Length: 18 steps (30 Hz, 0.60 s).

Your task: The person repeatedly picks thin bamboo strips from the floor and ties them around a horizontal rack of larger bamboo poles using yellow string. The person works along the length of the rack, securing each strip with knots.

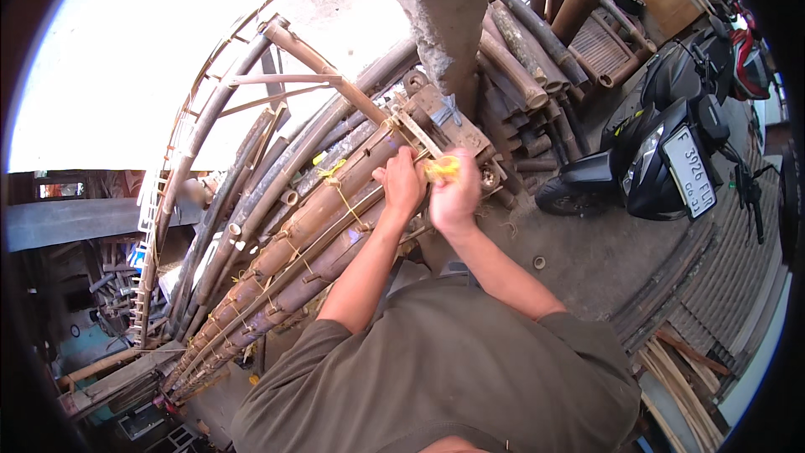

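Two thick brown bamboo poles (331,197) lie side by side on a slant, tied at intervals with yellow twine (344,195). My left hand (404,183) rests at their upper right end with its fingers curled in; what they pinch is hidden. Just to its right, my right hand (455,201) is closed around a bundle of yellow twine (442,169), blurred by motion. A thin wooden strip (419,134) sits just above both hands, beside a worn wooden block (453,130) with a grey-blue tie on it.
A concrete post (444,17) rises beyond the block. Cut bamboo lengths (524,75) are stacked to its right. A black motorcycle (646,159) stands at right. More poles (251,176) and a curved bamboo frame (197,126) are on the left. Wooden slats (679,390) lie lower right.
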Each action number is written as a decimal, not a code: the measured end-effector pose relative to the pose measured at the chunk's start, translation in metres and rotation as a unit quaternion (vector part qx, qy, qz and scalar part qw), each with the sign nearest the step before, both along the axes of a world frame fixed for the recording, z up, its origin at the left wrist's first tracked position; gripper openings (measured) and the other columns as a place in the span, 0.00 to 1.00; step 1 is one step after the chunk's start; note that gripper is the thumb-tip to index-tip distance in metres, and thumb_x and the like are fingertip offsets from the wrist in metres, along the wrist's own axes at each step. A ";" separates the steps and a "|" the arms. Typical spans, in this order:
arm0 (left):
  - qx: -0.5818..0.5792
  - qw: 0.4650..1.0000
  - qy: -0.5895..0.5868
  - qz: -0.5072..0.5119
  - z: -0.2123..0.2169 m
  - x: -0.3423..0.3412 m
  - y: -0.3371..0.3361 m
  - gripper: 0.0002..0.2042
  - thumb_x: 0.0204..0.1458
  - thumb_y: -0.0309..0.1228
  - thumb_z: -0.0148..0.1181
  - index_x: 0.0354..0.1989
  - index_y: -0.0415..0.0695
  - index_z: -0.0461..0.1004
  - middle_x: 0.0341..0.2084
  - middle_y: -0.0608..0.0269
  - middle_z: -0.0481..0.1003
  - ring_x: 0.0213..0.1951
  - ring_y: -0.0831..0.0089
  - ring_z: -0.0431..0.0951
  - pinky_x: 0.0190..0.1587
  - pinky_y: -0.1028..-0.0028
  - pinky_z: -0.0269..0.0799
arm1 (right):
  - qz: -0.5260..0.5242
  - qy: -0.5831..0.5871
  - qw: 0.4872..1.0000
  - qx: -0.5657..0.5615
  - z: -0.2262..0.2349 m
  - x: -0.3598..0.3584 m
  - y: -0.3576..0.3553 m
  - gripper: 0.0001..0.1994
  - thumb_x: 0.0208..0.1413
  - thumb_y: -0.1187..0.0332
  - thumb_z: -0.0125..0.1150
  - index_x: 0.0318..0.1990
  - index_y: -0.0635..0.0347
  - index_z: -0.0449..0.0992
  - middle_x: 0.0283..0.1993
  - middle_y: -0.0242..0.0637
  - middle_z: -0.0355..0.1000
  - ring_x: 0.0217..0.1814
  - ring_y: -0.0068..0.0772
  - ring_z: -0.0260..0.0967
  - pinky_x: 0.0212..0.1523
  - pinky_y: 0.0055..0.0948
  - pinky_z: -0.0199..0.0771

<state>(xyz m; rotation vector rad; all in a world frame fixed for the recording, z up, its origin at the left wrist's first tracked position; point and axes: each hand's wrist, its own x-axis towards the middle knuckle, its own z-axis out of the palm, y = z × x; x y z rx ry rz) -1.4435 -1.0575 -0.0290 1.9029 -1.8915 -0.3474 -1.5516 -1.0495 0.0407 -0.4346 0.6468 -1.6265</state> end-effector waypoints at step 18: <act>-0.074 0.993 0.018 0.089 0.010 -0.018 -0.017 0.09 0.61 0.37 0.53 0.40 0.51 0.80 0.36 0.63 0.80 0.41 0.66 0.77 0.43 0.62 0.60 | 0.375 0.598 0.546 -0.451 -0.032 -0.086 -0.036 0.17 0.61 0.59 0.53 0.24 0.61 0.74 0.26 0.44 0.73 0.34 0.47 0.73 0.55 0.44 0.69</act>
